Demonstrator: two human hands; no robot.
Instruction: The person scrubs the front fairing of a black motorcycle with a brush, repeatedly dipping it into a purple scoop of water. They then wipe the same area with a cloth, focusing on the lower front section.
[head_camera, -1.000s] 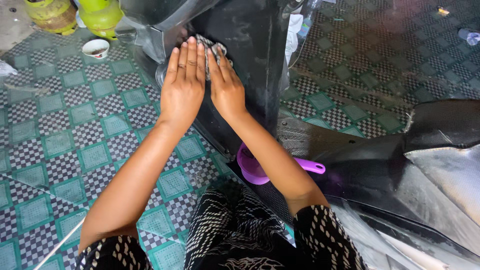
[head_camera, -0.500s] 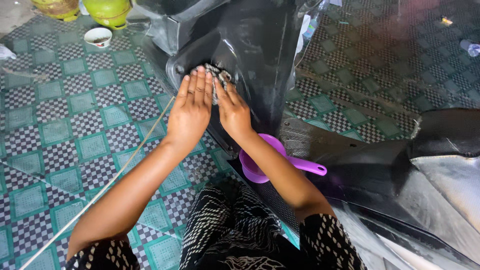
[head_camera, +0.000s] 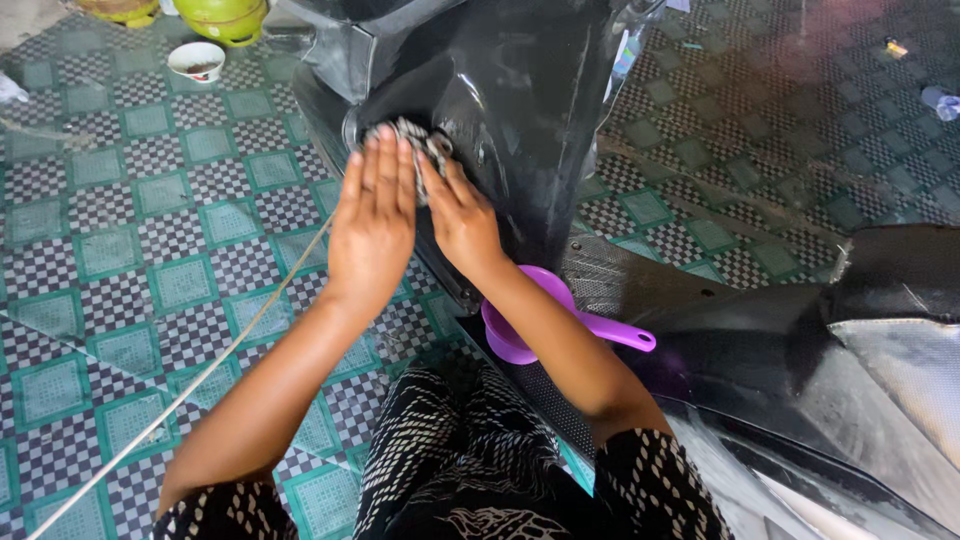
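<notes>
Both hands work one rag (head_camera: 418, 140): left hand (head_camera: 372, 230) lies flat, fingers straight, beside it, while right hand (head_camera: 462, 222) presses it open-palmed against the black scooter panel (head_camera: 520, 90). Wiping looks under way. A purple dipper (head_camera: 520, 325) sits at 5 o'clock, a white bowl (head_camera: 196, 60) at 10 o'clock.

— Where are the hands?
— Left hand (head_camera: 372, 225) and right hand (head_camera: 462, 222) lie flat, side by side, pressing a checked cloth (head_camera: 412, 135) at twelve o'clock against the black scooter panel (head_camera: 520, 90).
— Anything nearby?
— A purple scoop (head_camera: 520, 335) at five o'clock, under the right forearm.
</notes>
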